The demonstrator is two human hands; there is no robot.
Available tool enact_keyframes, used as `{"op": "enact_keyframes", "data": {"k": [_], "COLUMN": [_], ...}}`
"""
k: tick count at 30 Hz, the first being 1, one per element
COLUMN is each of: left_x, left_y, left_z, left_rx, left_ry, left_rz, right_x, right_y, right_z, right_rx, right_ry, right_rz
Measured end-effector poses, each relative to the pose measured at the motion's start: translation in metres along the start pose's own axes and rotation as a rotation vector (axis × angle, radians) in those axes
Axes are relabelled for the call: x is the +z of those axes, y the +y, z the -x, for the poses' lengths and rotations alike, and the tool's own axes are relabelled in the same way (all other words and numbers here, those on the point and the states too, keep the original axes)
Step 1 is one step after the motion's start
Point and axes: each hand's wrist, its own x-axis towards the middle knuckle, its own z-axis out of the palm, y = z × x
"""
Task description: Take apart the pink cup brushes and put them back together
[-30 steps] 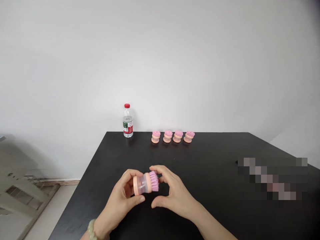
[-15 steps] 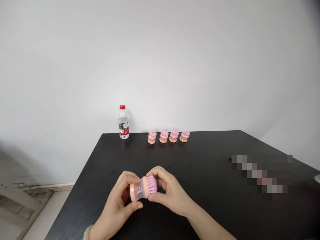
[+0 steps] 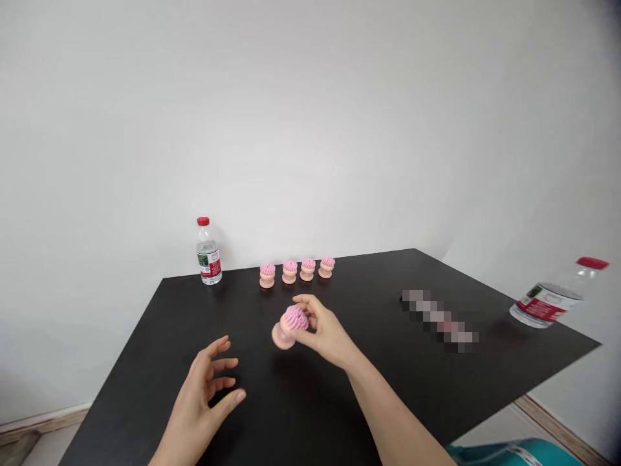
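Note:
My right hand (image 3: 323, 330) grips a small scrubbing brush (image 3: 285, 335) by its bristle end, over the middle of the black table. The brush has pink bristles and a peach, partly clear body, and it tilts with its base toward the lower left. To the left, my left hand (image 3: 204, 388) holds nothing, its fingers apart and curved above the table. Beyond the hands, several similar brushes stand upright in a row with bristles up, among them the leftmost brush (image 3: 266, 276) and the rightmost brush (image 3: 326, 267).
A red-capped water bottle (image 3: 209, 255) stands at the table's back left. Another red-capped bottle (image 3: 557, 298) is near the right edge. A blurred-out long object (image 3: 439, 318) lies on the right of the black table (image 3: 378, 388). Something teal (image 3: 524, 453) shows at the lower right.
My left hand has let go of the brush and moved away to the left. My right hand has carried the brush forward. The view has swung right, bringing the second bottle into sight.

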Motion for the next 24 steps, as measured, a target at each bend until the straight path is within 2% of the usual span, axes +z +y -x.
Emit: {"op": "enact_keyframes", "data": {"k": [3, 6, 10, 14, 16, 19, 21, 24], "left_x": [0.000, 0.002, 0.005, 0.007, 0.009, 0.013, 0.017, 0.021], "left_y": [-0.003, -0.007, -0.005, 0.000, 0.000, -0.001, -0.002, -0.003], "left_z": [-0.002, -0.002, 0.001, 0.001, 0.002, 0.005, 0.008, 0.012], "left_rx": [-0.012, -0.018, 0.019, 0.052, 0.058, 0.086, 0.106, 0.120], "left_ry": [0.054, 0.040, 0.006, -0.010, 0.006, 0.093, 0.137, 0.141], "left_rz": [-0.092, -0.150, -0.226, -0.319, -0.327, -0.301, -0.286, -0.286], "right_x": [-0.012, -0.007, 0.020, 0.055, 0.069, 0.087, 0.095, 0.100], "right_y": [0.009, 0.009, -0.004, -0.016, -0.019, -0.019, -0.016, -0.010], "right_z": [-0.016, -0.035, -0.069, -0.115, -0.137, -0.163, -0.175, -0.188], "right_rx": [-0.017, -0.099, -0.213, -0.272, -0.271, -0.232, -0.200, -0.165], "right_ry": [0.118, 0.111, -0.030, -0.141, -0.172, -0.194, -0.206, -0.223], "right_rz": [0.216, 0.334, 0.451, 0.622, 0.706, 0.822, 0.886, 0.949]}}
